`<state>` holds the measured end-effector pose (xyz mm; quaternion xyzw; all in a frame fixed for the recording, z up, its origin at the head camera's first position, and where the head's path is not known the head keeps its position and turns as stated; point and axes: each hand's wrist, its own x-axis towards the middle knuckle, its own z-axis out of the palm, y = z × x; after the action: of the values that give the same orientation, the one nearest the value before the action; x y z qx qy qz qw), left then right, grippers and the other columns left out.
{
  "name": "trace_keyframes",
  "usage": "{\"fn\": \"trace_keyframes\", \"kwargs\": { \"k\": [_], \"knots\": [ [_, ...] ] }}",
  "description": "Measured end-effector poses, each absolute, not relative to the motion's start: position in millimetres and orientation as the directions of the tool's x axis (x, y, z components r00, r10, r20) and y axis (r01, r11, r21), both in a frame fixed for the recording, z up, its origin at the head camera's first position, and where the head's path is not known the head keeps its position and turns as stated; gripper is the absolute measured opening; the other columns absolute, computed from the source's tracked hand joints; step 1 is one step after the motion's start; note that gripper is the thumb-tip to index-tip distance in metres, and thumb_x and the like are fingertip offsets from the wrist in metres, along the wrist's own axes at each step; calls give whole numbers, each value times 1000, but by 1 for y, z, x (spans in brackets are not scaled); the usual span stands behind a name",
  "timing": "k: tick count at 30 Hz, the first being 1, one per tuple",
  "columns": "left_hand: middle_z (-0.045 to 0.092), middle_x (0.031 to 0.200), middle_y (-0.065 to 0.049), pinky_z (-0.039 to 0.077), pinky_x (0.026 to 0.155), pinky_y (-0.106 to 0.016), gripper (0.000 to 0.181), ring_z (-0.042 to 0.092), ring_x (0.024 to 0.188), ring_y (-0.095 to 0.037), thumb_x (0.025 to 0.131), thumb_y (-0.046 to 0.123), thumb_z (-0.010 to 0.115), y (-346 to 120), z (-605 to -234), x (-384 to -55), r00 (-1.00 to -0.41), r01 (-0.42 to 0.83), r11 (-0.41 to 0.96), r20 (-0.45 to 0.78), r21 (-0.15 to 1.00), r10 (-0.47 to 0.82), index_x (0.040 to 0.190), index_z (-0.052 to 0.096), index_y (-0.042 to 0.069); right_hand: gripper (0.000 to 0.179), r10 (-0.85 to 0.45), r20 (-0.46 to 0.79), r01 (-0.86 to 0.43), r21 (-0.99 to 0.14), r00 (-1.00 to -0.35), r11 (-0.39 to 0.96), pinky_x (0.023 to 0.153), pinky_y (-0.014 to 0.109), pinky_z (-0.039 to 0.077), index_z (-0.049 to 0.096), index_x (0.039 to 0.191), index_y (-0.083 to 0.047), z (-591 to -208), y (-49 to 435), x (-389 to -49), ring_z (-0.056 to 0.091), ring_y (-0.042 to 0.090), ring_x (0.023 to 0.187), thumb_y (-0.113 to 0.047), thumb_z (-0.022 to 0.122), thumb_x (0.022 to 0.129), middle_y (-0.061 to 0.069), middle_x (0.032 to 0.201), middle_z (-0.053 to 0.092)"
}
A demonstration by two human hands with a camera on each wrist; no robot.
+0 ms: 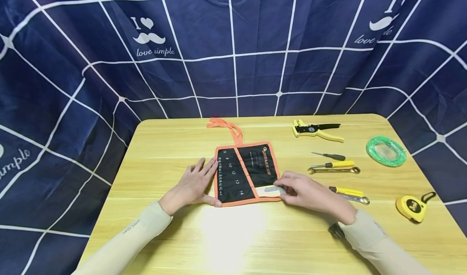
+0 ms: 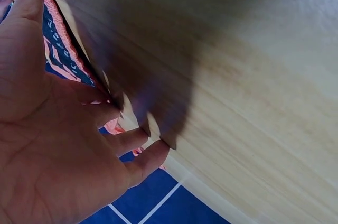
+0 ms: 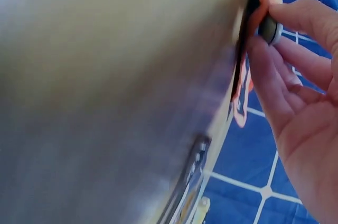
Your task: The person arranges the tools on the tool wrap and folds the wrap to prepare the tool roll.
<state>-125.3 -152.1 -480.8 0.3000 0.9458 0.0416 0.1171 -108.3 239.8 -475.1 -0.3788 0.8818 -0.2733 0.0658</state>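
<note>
A black tool pouch (image 1: 233,173) with orange trim lies unfolded on the table, its left flap printed with sizes. My left hand (image 1: 197,182) rests at the pouch's left edge, fingers straight and spread, thumb at the lower left corner. With thumb and fingers my right hand (image 1: 306,190) pinches the right end of a white-and-grey utility knife (image 1: 269,191). The knife lies flat across the pouch's lower right part, its left end near the pocket seam. In the right wrist view, the knife's rounded end (image 3: 270,30) shows between thumb and fingers beside the orange trim.
Right of the pouch lie a wire stripper (image 1: 316,130), a small dark screwdriver (image 1: 333,156), yellow-handled screwdrivers (image 1: 341,164) and combination wrenches (image 1: 333,170). Farther right are a green wire coil (image 1: 386,151) and a yellow tape measure (image 1: 411,207). An orange strap (image 1: 233,130) extends behind the pouch.
</note>
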Motion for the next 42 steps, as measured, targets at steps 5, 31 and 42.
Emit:
{"fn": "trace_keyframes", "kwargs": {
  "k": [5,31,42],
  "knots": [
    [21,179,-19,38,112,-68,135,24,159,-52,80,81,79,-152,-480,-125,-794,559,815,-187,152,579,172,26,-2,30,-677,70,-603,-526,-733,599,74,27,55,78,126,-6,-476,228,-106,59,4,84,-6,77,96,-8,102,63],
    [18,180,-18,36,114,-67,136,22,160,-51,79,82,78,-152,-481,-126,-799,545,827,-213,141,563,172,24,-2,25,-637,30,-534,-577,-770,618,80,28,59,78,124,-9,-476,209,-101,66,6,91,-10,80,100,-6,106,67],
    [23,177,-24,37,113,-69,135,28,157,-53,80,77,83,-154,-482,-123,-798,555,806,-143,207,586,170,26,-6,27,-555,238,-558,-642,-797,526,77,30,62,79,113,-9,-457,256,-93,70,9,90,5,84,90,-1,104,75]
  ]
}}
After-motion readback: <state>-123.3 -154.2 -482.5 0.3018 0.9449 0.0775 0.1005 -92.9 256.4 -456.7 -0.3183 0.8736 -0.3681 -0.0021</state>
